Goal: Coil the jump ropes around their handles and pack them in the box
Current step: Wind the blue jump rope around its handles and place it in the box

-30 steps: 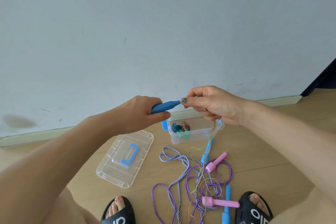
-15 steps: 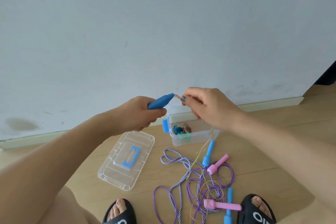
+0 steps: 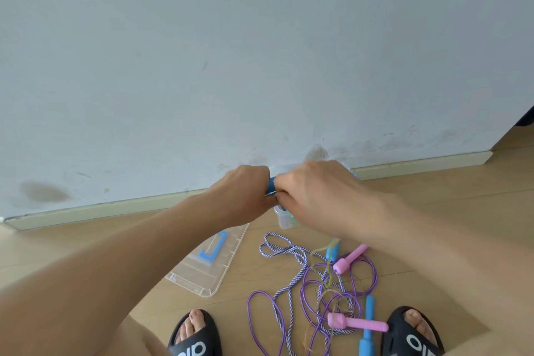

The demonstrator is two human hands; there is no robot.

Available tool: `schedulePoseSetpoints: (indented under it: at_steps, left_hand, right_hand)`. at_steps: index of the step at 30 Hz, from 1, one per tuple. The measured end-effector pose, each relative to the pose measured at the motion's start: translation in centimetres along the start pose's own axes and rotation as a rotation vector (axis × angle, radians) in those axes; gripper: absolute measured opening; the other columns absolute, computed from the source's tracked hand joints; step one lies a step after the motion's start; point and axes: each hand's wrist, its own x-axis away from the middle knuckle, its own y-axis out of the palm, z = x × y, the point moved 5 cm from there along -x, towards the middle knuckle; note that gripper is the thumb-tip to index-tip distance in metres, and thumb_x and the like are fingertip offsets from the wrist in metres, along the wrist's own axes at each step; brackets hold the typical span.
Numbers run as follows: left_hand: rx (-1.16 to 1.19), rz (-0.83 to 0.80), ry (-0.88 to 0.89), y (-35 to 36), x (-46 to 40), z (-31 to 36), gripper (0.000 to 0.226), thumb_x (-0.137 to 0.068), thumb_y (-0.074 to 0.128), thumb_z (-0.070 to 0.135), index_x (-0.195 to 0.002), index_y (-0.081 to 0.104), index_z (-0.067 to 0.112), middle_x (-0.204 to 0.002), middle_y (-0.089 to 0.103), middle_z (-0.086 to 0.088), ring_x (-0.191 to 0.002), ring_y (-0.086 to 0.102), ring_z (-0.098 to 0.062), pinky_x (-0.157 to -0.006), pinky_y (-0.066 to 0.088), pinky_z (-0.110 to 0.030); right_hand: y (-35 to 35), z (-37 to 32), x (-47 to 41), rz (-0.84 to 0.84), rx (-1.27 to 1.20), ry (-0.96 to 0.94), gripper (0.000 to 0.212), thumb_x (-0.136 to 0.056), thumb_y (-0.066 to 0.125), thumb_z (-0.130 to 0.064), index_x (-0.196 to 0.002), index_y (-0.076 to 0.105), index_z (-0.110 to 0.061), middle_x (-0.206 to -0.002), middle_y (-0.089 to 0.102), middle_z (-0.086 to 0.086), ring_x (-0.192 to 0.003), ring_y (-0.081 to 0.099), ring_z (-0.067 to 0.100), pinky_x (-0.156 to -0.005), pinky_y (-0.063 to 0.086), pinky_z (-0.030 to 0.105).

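Blue handle [image 3: 271, 184] held above the clear box [image 3: 284, 220], left hand [image 3: 245, 193] wrapped around it, right hand [image 3: 315, 196] touching it, fingers curled; what they pinch is hidden. Near side of box: tangled ropes [image 3: 315, 283], pink handles [image 3: 351, 259], lid [image 3: 211, 266] on the floor.

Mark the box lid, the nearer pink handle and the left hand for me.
box lid [image 3: 202, 270]: head view, on its clear flat panel.
nearer pink handle [image 3: 357, 322]: head view, mid-shaft.
left hand [image 3: 245, 191]: head view, back of the hand.
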Motion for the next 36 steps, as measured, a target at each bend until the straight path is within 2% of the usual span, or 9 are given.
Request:
schedulePoseSetpoints:
  at_steps: [5, 9, 13, 17, 20, 24, 28, 31, 36]
  left_hand:
    - [-0.166, 0.074, 0.214, -1.5, 1.0, 1.3, 0.066, -0.076, 0.043, 0.081, -0.096, 0.052, 0.018, -0.069, 0.055, 0.0, -0.065, 0.056, -0.022, -0.058, 0.047, -0.036]
    - [-0.253, 0.057, 0.36, -1.7, 1.9, 2.5, 0.047, -0.087, 0.029, 0.074, -0.087, 0.043, 0.029, -0.065, 0.055, 0.0, -0.064, 0.057, -0.023, -0.063, 0.049, -0.035]
    - [-0.188, 0.09, 0.387, -1.5, 2.1, 2.7, 0.066, -0.084, 0.023, 0.076, -0.082, 0.053, 0.017, -0.065, 0.058, -0.004, -0.06, 0.056, -0.022, -0.061, 0.049, -0.036]
    - [0.102, 0.103, 0.488, -2.3, 2.9, 3.3, 0.041, -0.082, 0.033, 0.068, -0.062, 0.039, 0.033, -0.052, 0.042, 0.0, -0.048, 0.041, -0.016, -0.049, 0.035, -0.025]
    - [0.351, 0.106, 0.543, -3.3, 4.0, 4.0, 0.029, -0.085, 0.044, 0.059, -0.068, 0.049, 0.036, -0.051, 0.036, 0.003, -0.047, 0.034, -0.013, -0.048, 0.028, -0.018]
    - [0.609, 0.194, 0.385, -4.3, 3.9, 2.9, 0.039, -0.094, 0.056, 0.048, -0.063, 0.052, 0.026, -0.055, 0.04, 0.005, -0.048, 0.036, -0.004, -0.051, 0.03, -0.015]
    - [0.789, 0.136, 0.13, -3.7, 2.9, 1.3, 0.049, -0.093, 0.047, 0.06, -0.066, 0.054, 0.019, -0.054, 0.045, 0.013, -0.049, 0.037, -0.01, -0.052, 0.033, -0.025]
    - [0.993, 0.046, 0.046, -3.0, 2.2, 1.1, 0.044, -0.094, 0.055, 0.049, -0.071, 0.053, 0.012, -0.053, 0.04, 0.01, -0.049, 0.03, -0.017, -0.046, 0.028, -0.025]
    - [0.919, -0.07, -0.087, -2.1, 1.3, -0.5, 0.018, -0.087, 0.063, 0.02, -0.086, 0.054, 0.005, -0.067, 0.041, -0.007, -0.053, 0.032, -0.021, -0.046, 0.029, -0.026]
  right_hand:
    - [-1.1, 2.2, 0.2, -0.031, -0.42, 0.02, 0.025, -0.088, 0.054, -0.029, -0.064, 0.054, -0.026, -0.067, 0.057, -0.004, -0.064, 0.052, 0.011, -0.058, 0.04, 0.031]
    - [-1.8, 2.5, 0.5, -0.083, -0.682, 0.03, 0.018, -0.086, 0.067, -0.029, -0.069, 0.068, -0.023, -0.068, 0.067, -0.005, -0.063, 0.058, 0.007, -0.062, 0.045, 0.025]
    - [-1.8, 3.6, 0.3, -0.115, -0.98, 0.086, 0.02, -0.079, 0.078, -0.033, -0.077, 0.067, -0.016, -0.074, 0.069, 0.011, -0.063, 0.057, 0.019, -0.061, 0.05, 0.049]
    - [-1.4, 4.7, 0.1, -0.075, -1.17, 0.143, 0.024, -0.085, 0.075, -0.026, -0.081, 0.061, -0.007, -0.063, 0.061, 0.003, -0.055, 0.051, 0.012, -0.052, 0.041, 0.02]
    - [-0.4, 4.8, -0.4, -0.008, -1.228, 0.229, 0.023, -0.091, 0.069, -0.022, -0.078, 0.059, -0.006, -0.061, 0.054, 0.003, -0.05, 0.044, 0.01, -0.047, 0.036, 0.016]
    - [0.5, 4.0, -0.5, 0.046, -1.277, 0.341, 0.025, -0.092, 0.046, 0.008, -0.071, 0.054, -0.002, -0.048, 0.045, -0.008, -0.042, 0.037, 0.002, -0.043, 0.031, 0.013]
    - [1.1, 3.1, -0.3, 0.167, -1.229, 0.469, 0.034, -0.095, 0.04, -0.01, -0.065, 0.055, -0.013, -0.042, 0.044, -0.012, -0.04, 0.035, 0.005, -0.049, 0.035, 0.023]
    - [1.8, 2.8, -0.1, 0.221, -1.22, 0.531, 0.039, -0.098, 0.04, -0.022, -0.063, 0.056, -0.015, -0.044, 0.045, -0.008, -0.045, 0.037, 0.013, -0.057, 0.036, 0.035]
    - [1.6, 2.1, 0.5, 0.179, -1.058, 0.471, 0.037, -0.098, 0.04, -0.021, -0.068, 0.062, -0.017, -0.047, 0.051, -0.008, -0.049, 0.045, 0.011, -0.058, 0.04, 0.032]
